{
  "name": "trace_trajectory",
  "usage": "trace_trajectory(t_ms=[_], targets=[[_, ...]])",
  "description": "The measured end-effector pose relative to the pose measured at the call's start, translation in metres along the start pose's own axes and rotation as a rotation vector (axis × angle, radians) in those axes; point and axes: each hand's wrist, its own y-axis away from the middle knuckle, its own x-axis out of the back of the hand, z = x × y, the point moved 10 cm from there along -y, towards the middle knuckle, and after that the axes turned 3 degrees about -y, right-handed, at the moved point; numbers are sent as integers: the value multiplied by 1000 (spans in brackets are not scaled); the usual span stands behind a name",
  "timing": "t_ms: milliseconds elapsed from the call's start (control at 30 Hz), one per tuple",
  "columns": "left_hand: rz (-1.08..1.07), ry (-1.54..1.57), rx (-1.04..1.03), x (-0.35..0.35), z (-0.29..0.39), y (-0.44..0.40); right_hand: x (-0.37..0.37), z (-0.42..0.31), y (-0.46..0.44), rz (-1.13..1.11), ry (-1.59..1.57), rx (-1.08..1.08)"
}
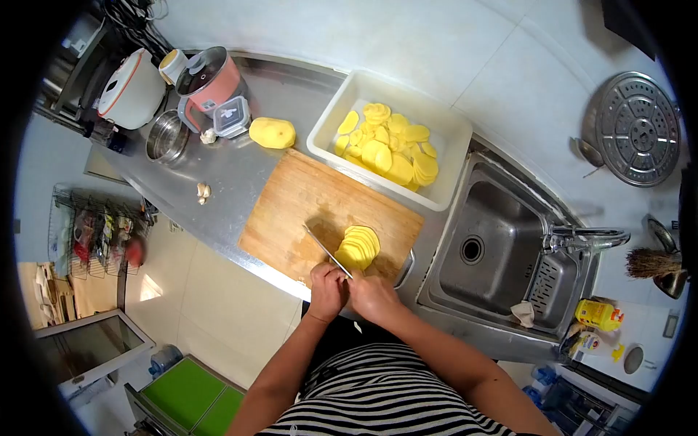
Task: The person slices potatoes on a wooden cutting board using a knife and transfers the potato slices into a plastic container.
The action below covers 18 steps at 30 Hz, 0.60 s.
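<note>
A knife [325,247] is angled over the wooden cutting board [280,196], its blade pointing up and left. My right hand [372,296] is closed around its handle end at the board's near edge. Close against it, my left hand [329,291] has curled fingers beside the knife; whatever is inside them is hidden. Just right of the blade, a fanned stack of yellow potato slices [359,247] lies on the board, near my right hand. One whole peeled potato [273,134] rests on the counter beyond the board's upper left corner.
Behind the board stands a white tub [443,190] of potato slices. The sink [494,211] with its faucet [585,238] is at right. Garlic [203,192], a steel bowl [167,138], a lidded container [232,116], a pink electric pot [211,81] and a rice cooker [131,91] stand left.
</note>
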Motion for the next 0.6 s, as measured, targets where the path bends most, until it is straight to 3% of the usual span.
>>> trace_trajectory(t_ms=[200, 600], targets=[[54, -8, -11, 4, 3, 3, 22, -9, 21, -6, 46, 90], [72, -32, -23, 9, 6, -2, 41, -3, 57, -136, 111, 1]])
